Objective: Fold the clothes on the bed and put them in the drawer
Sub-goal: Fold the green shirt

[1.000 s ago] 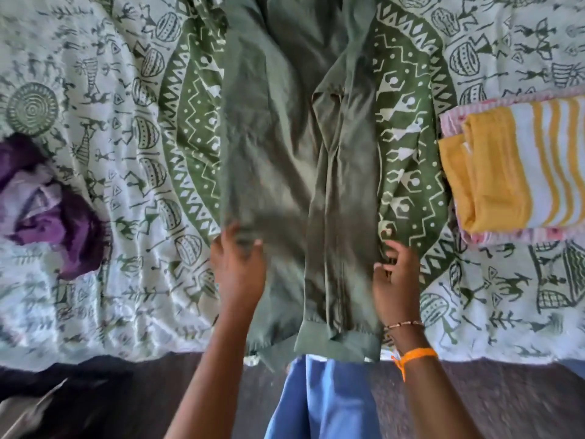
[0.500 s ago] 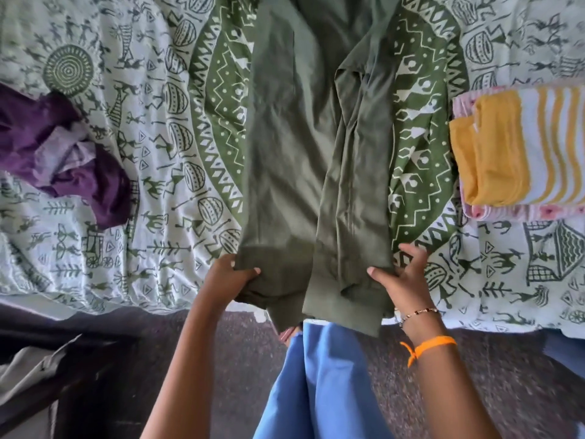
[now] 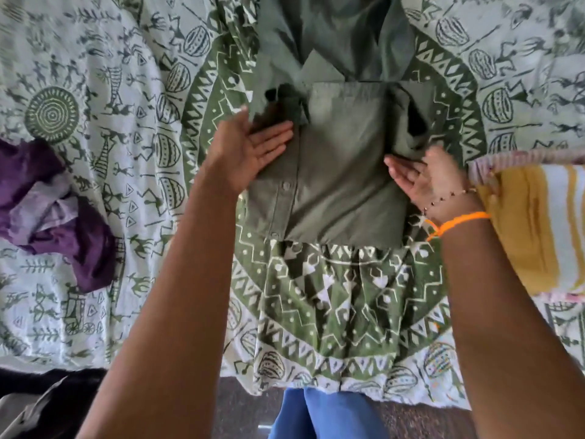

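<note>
Meanwhile, both arms reach forward over the bed's green-and-white figure-printed cotton sheet [image 3: 95, 90], where an olive-green button-front shirt [image 3: 342, 172] lies at the centre, its lower part folded up into a rectangle. The left hand [image 3: 250, 153] rests open, palm up, fingers [image 3: 275, 134] straight and together, tips at the fold's left edge. The right hand [image 3: 424, 179], an orange thread at its wrist, is open at the fold's right edge. A crumpled purple garment [image 3: 53, 210] lies left; a folded yellow-and-white striped towel [image 3: 531, 223] sits right.
</note>
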